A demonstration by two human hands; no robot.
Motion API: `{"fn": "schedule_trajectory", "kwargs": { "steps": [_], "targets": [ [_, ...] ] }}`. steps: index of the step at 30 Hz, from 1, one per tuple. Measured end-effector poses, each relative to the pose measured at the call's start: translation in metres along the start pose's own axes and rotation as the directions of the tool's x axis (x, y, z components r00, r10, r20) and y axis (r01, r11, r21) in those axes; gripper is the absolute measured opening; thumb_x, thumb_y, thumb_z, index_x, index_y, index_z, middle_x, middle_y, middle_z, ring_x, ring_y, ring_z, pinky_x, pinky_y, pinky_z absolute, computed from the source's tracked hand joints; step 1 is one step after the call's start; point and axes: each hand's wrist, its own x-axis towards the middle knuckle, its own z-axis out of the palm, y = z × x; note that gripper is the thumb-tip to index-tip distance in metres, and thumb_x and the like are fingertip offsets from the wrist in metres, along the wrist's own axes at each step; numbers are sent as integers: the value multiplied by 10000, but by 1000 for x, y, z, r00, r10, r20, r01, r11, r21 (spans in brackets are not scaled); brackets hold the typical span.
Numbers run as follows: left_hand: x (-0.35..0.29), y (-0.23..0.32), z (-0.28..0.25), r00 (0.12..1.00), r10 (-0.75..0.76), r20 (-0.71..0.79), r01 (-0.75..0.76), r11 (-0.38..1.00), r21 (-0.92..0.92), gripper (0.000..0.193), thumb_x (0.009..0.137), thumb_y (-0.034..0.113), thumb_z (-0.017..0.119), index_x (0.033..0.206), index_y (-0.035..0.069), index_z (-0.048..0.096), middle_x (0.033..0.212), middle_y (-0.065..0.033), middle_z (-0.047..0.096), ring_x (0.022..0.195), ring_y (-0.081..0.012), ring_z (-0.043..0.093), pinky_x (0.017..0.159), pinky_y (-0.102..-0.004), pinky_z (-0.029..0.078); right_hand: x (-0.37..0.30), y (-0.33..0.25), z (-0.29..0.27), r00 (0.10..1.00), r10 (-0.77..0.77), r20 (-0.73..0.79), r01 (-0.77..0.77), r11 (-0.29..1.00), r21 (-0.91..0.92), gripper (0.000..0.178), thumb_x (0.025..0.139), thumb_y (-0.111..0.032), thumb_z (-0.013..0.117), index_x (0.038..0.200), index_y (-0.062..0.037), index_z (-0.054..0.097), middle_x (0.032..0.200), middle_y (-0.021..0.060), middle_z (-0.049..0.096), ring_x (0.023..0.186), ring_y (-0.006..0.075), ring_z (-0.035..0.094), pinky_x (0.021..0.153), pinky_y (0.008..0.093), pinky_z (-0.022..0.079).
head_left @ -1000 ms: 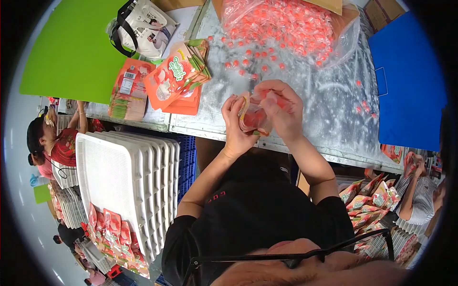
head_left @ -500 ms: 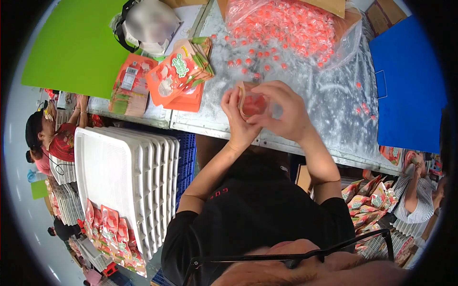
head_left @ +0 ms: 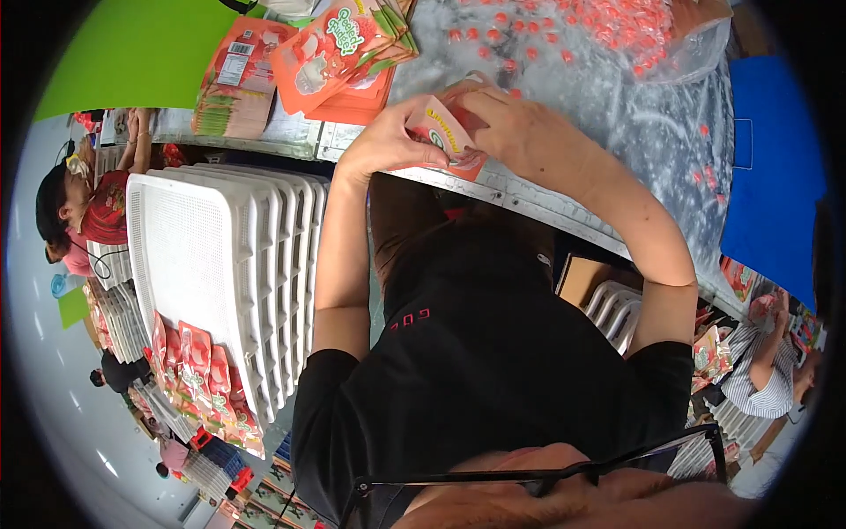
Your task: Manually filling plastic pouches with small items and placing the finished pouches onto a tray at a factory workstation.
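Between my hands, over the front edge of the metal table, is a pink and red candy pouch [head_left: 448, 132], its mouth facing the table. My left hand [head_left: 388, 141] grips one side, with the thumb across the printed front. The fingers of my right hand [head_left: 515, 128] curl over the other side and hide part of the opening. What is inside the pouch does not show. A fanned stack of flat pouches [head_left: 339, 57] lies just beyond my left hand. Loose red wrapped sweets [head_left: 531, 53] are scattered past my right hand.
A clear plastic bag [head_left: 696, 48] of red sweets is at the far right. Another pouch pile [head_left: 238, 84] lies at the left. Stacked white trays [head_left: 189, 229] stand left of me, with filled pouches [head_left: 207, 370] on top. A blue panel [head_left: 780, 167] borders the table's right side.
The pouch has come nearer my body and turned so its printed front shows. Both hands have shifted their grip on it, and my right elbow has swung outward. The view has tilted downward.
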Motion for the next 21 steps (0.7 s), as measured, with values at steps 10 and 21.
{"fn": "schedule_trajectory", "kwargs": {
  "steps": [10,21],
  "targets": [
    [-5,-7,31,991,1,-131,-19,990,-140,129,768,-13,781,861,-2,692,842,-16,697,756,-69,623,687,-247,518,33,4,-9,825,31,565,-224,935,275,243,865,-199,662,808,35,632,793,196,655,849,365,645,744,453,503],
    [-1,-19,30,885,260,-388,-306,950,-61,112,826,11,753,936,-10,745,867,-52,738,758,-80,649,686,-246,527,28,12,-12,949,119,291,-145,987,69,168,823,-154,650,836,13,656,814,183,632,804,367,626,756,469,501]
  ]
}}
